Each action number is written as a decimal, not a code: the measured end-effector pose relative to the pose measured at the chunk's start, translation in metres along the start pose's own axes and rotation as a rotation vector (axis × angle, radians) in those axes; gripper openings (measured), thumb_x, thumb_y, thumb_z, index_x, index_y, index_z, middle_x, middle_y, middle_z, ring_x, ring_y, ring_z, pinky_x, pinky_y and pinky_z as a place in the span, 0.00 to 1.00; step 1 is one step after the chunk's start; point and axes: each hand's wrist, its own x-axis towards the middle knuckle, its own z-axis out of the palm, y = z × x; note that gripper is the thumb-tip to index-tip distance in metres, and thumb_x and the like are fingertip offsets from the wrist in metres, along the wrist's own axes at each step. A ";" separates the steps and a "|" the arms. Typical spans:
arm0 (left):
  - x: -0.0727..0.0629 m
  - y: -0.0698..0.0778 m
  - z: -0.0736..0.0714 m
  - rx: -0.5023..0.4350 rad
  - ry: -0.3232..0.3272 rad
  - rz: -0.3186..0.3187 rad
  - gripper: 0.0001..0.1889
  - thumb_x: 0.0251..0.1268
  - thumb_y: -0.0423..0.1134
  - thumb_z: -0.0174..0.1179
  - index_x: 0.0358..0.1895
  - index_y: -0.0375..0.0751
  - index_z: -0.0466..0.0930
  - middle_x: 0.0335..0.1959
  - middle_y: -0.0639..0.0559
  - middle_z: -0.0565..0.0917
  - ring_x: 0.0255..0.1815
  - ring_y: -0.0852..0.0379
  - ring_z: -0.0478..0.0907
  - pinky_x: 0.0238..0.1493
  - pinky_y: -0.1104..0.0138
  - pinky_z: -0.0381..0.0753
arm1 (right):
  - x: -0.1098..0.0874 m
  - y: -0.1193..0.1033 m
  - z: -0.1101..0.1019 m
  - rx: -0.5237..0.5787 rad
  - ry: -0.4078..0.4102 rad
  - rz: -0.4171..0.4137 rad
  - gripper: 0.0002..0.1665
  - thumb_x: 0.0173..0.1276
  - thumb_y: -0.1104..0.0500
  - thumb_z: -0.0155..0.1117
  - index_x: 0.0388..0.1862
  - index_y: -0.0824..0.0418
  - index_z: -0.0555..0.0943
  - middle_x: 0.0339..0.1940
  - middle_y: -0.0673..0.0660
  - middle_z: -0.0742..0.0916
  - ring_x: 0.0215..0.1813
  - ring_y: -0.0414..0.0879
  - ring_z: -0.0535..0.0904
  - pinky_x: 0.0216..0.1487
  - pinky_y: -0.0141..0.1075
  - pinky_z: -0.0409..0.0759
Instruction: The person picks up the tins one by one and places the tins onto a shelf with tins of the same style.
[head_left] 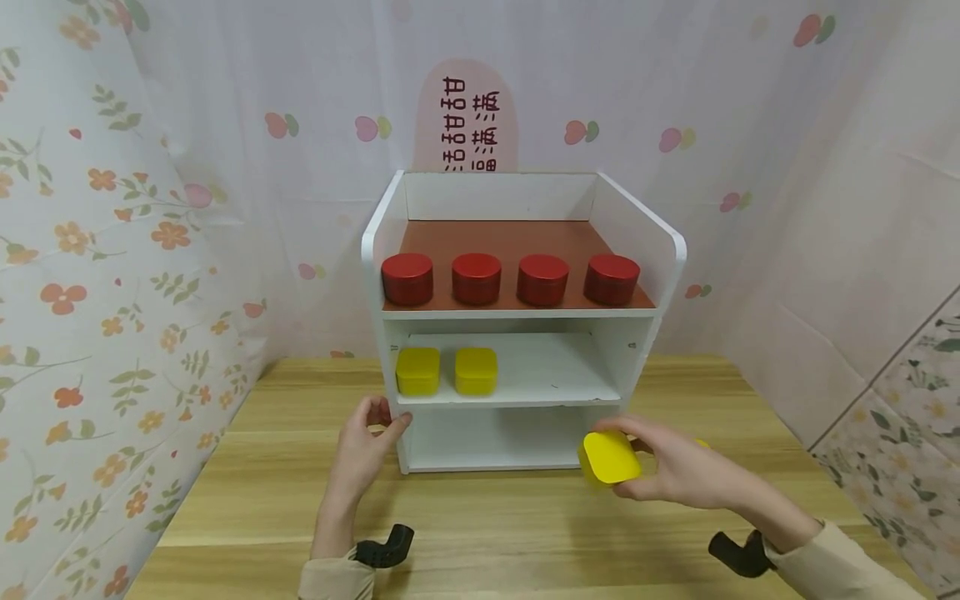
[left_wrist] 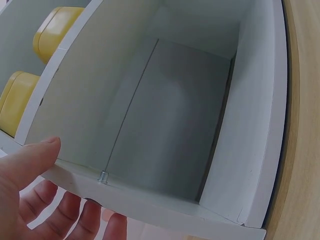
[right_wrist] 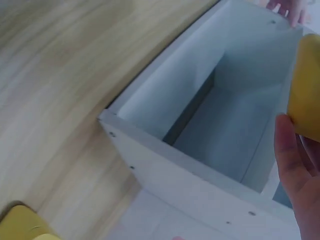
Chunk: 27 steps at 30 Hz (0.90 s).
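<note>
A white shelf unit (head_left: 637, 350) stands on the table. My left hand (head_left: 358, 454) grips its left side panel low down, the thumb (left_wrist: 37, 157) at the front edge and the fingers along the outer face. In my right hand (head_left: 686, 471) is a yellow tin (head_left: 611, 457) with rounded corners, pinched between thumb and fingers. It is held tilted in front of the unit's lower right corner, above the table. Two similar yellow tins, an outer one (head_left: 417, 372) and an inner one (head_left: 476, 372), sit at the left of the middle shelf.
Several round red tins (head_left: 476, 279) line the front of the brown top shelf (head_left: 498, 237). Another yellow tin (right_wrist: 22, 225) lies on the wooden table (head_left: 480, 533) right of the unit, mostly behind my right hand in the head view. Patterned curtains (head_left: 315, 208) hang behind and beside.
</note>
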 end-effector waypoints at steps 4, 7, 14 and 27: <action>0.000 0.000 0.001 0.003 0.001 0.003 0.15 0.64 0.40 0.67 0.46 0.39 0.71 0.39 0.46 0.75 0.44 0.51 0.72 0.46 0.59 0.72 | 0.014 -0.003 -0.004 0.050 -0.003 0.003 0.38 0.58 0.52 0.76 0.65 0.51 0.70 0.58 0.45 0.77 0.52 0.43 0.74 0.54 0.42 0.77; 0.000 0.000 0.001 0.005 -0.003 0.006 0.16 0.64 0.41 0.67 0.46 0.39 0.71 0.39 0.46 0.75 0.44 0.51 0.72 0.45 0.60 0.72 | 0.026 -0.005 -0.007 0.112 0.014 0.000 0.38 0.57 0.56 0.77 0.65 0.51 0.70 0.56 0.45 0.78 0.52 0.45 0.75 0.55 0.40 0.76; 0.000 0.000 0.001 -0.004 0.002 0.008 0.15 0.64 0.38 0.66 0.46 0.39 0.71 0.39 0.45 0.75 0.44 0.51 0.72 0.45 0.60 0.74 | 0.055 -0.009 -0.010 0.196 0.049 -0.002 0.37 0.57 0.57 0.77 0.64 0.54 0.72 0.56 0.49 0.79 0.53 0.49 0.74 0.58 0.38 0.75; 0.000 0.000 0.000 -0.001 0.000 0.001 0.15 0.64 0.39 0.66 0.47 0.39 0.71 0.40 0.45 0.75 0.45 0.51 0.72 0.46 0.59 0.73 | 0.092 -0.015 -0.012 0.145 0.075 0.019 0.37 0.56 0.58 0.77 0.64 0.56 0.72 0.55 0.49 0.79 0.51 0.48 0.74 0.55 0.43 0.76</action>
